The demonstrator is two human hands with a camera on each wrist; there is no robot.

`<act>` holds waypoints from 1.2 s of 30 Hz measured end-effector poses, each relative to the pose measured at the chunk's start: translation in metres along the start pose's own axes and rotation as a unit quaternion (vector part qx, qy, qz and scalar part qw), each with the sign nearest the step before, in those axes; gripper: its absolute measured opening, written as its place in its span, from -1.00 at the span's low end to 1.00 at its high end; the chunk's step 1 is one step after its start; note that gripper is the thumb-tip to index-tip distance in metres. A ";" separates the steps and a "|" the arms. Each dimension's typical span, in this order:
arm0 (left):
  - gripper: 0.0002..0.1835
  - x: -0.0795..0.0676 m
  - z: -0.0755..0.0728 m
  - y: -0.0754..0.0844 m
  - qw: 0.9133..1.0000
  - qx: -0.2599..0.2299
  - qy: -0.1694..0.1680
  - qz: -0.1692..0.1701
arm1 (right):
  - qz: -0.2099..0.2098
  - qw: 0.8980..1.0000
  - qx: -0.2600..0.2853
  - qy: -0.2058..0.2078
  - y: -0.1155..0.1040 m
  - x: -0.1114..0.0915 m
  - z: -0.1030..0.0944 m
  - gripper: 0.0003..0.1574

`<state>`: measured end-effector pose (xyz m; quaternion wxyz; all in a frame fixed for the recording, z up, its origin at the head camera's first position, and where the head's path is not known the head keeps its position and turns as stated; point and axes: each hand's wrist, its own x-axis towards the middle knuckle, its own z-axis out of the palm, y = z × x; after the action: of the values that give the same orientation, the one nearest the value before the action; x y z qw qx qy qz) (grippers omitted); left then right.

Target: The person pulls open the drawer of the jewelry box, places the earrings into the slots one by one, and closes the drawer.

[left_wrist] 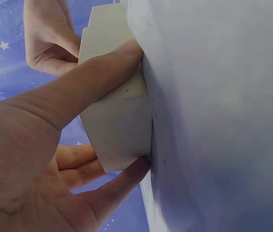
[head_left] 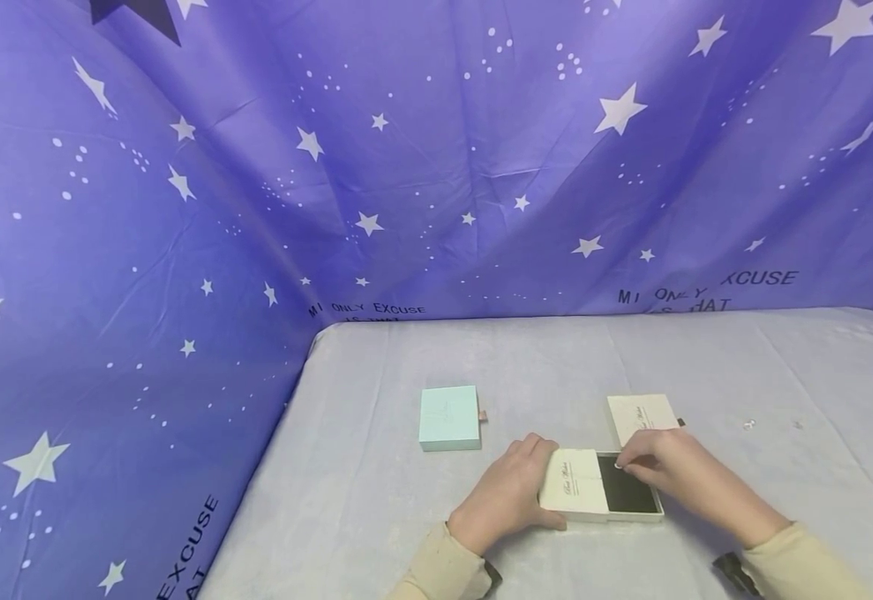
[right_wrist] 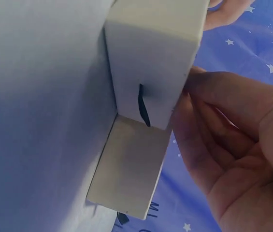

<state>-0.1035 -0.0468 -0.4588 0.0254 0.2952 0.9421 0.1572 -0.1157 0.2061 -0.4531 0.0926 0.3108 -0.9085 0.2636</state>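
Note:
A cream drawer box with dark script lies on the table, its drawer slid out to the right over a black lining. My left hand grips the box's left end; in the left wrist view the thumb lies along one side and fingers rest on the end. Over the drawer, my right hand pinches a tiny pale shiny piece at its fingertips, close above the lining's back edge. The right wrist view shows a dark ribbon pull on the drawer front, while the fingers hide the piece.
Behind the right hand sits a second cream box, partly covered by it. A mint-green box with a brown tab stands to the left. Small shiny pieces lie on the pale cloth at right. A purple star-printed curtain borders the table.

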 end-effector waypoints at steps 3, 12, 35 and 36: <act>-0.04 0.000 0.000 0.000 1.000 0.002 0.005 0.004 | -0.003 1.000 -0.010 -0.002 0.000 0.001 0.002 -0.75; -0.05 -0.001 0.001 -0.001 1.000 0.002 0.012 0.009 | 0.026 0.999 -0.017 -0.013 -0.003 0.003 0.005 -0.74; -0.04 0.001 0.001 -0.002 1.000 -0.004 0.002 0.004 | -0.003 1.000 -0.024 -0.017 -0.009 0.006 0.009 -0.65; -0.04 0.001 0.002 -0.002 1.000 -0.003 0.004 0.006 | -0.004 1.000 -0.024 -0.018 -0.009 0.006 0.009 -0.65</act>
<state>-0.1052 -0.0477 -0.4609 0.0221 0.3001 0.9399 0.1612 -0.1150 0.1924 -0.4554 0.0851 0.3169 -0.9146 0.2362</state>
